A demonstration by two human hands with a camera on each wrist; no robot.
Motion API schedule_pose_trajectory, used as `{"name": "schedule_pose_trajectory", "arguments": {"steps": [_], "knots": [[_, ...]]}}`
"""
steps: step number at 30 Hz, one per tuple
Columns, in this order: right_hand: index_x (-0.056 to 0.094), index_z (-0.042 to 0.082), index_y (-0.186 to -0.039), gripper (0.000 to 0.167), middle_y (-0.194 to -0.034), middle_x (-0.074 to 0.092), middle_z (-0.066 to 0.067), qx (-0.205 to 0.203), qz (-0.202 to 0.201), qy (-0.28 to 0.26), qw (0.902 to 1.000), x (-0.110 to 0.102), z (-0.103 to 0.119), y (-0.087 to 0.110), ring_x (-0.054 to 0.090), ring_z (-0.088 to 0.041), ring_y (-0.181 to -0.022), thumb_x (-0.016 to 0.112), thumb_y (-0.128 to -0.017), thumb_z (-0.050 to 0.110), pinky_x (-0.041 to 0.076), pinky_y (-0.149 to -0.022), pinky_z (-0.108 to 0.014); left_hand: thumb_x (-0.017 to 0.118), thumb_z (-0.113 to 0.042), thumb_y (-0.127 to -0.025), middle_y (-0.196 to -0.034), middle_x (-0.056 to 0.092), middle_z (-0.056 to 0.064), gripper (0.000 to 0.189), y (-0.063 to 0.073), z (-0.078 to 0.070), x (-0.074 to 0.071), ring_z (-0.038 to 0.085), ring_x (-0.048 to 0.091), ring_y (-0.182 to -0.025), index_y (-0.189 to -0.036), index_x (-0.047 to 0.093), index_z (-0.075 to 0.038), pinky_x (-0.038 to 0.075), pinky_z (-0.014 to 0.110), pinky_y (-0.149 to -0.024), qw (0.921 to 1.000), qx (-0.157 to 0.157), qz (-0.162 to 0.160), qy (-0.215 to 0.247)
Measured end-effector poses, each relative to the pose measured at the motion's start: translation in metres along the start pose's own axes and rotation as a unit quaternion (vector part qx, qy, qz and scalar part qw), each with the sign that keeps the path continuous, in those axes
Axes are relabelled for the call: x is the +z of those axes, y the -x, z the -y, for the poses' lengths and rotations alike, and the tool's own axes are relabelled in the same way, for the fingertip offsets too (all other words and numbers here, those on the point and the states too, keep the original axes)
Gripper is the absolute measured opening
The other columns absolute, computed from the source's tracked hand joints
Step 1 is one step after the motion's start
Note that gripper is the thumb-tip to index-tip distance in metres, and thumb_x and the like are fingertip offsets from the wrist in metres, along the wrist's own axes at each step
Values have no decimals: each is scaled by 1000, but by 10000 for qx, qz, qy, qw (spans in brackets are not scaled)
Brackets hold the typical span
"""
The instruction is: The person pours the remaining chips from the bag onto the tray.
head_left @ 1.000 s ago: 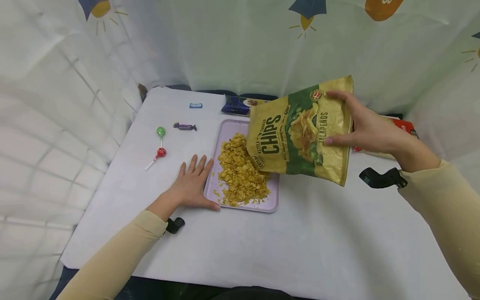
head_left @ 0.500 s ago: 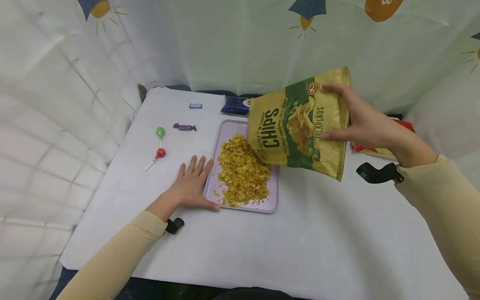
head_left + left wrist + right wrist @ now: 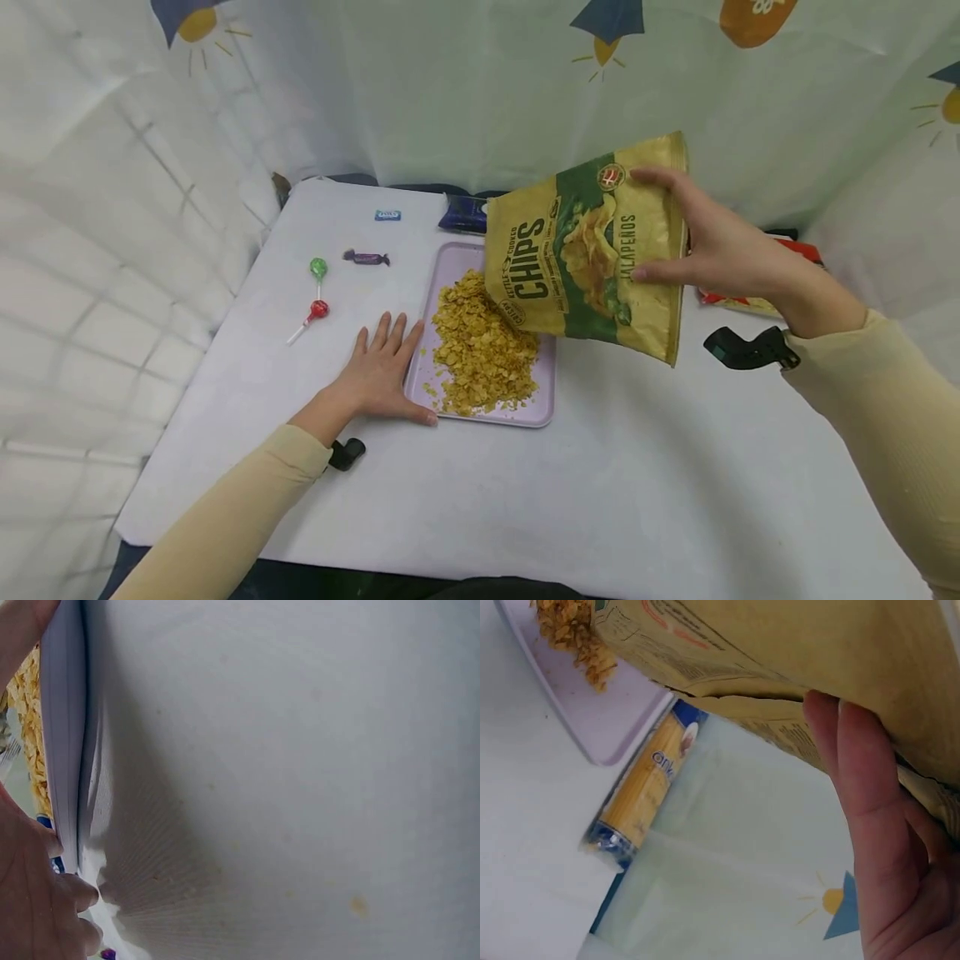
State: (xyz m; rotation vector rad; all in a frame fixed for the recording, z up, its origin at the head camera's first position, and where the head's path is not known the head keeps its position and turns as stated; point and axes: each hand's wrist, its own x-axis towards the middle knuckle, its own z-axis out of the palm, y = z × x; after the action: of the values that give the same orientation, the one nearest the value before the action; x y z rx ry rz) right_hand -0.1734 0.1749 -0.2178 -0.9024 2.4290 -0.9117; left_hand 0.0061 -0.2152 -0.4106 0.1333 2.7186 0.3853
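My right hand (image 3: pixel 738 246) grips a gold and green chip bag (image 3: pixel 585 250) by its far right end, thumb on the front. The bag tilts with its left end low over a lilac tray (image 3: pixel 540 404). In the right wrist view, fingers press against the gold bag (image 3: pixel 795 645). A heap of crushed yellow chips (image 3: pixel 487 350) lies on the tray. My left hand (image 3: pixel 382 375) lies with spread, straight fingers at the tray's left edge. In the left wrist view the left hand (image 3: pixel 34 892) is beside the tray wall (image 3: pixel 64 735).
Left of the tray lie a green lollipop (image 3: pixel 318 268), a red lollipop (image 3: pixel 318 309), a purple wrapped candy (image 3: pixel 366 258) and a small blue candy (image 3: pixel 387 215). Behind it is a pasta packet (image 3: pixel 649 780). A red packet (image 3: pixel 802 250) is partly hidden behind the right arm.
The right hand and the chip bag have risen a little and shifted left. The left hand and the chip heap look about the same.
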Motion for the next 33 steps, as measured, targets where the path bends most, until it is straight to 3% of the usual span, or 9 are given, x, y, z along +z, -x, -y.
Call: {"name": "schedule_pose_trajectory", "arguments": {"steps": [13, 22, 26, 33], "knots": [[10, 29, -163, 101, -145, 41, -14, -328, 77, 559, 9979, 5, 17, -15, 65, -32, -108, 77, -91, 8, 50, -77, -17, 81, -78, -62, -170, -4, 26, 146, 1, 1, 3, 49, -11, -157, -166, 5, -8, -1, 74, -120, 10000, 28, -37, 35], [9, 24, -163, 101, -146, 41, -18, -316, 77, 805, 9962, 8, 20, -20, 62, -36, -112, 76, -91, 5, 56, -89, -53, 81, -78, -62, -170, -4, 26, 146, 1, 1, 2, 49, -11, -157, -166, 4, -8, -2, 74, -120, 10000, 22, -49, 38], [4, 22, -163, 104, -140, 45, -20, -200, 194, 1059, 9940, 8, 20, -21, 64, -36, -107, 76, -91, 7, 58, -86, -52, 81, -78, -62, -170, -4, 26, 146, 1, 1, 1, 49, -10, -157, -166, 5, -8, -1, 74, -120, 10000, 21, -55, 17], [-7, 23, -163, 125, -132, 50, -20, 273, 561, 1180, 9911, 5, 15, -21, 62, -33, -107, 88, -81, 17, 51, -89, -47, 81, -78, -61, -171, -3, 26, 146, 1, 1, 1, 50, -10, -157, -165, 6, -8, 0, 74, -120, 9999, 54, -89, 30]]}}
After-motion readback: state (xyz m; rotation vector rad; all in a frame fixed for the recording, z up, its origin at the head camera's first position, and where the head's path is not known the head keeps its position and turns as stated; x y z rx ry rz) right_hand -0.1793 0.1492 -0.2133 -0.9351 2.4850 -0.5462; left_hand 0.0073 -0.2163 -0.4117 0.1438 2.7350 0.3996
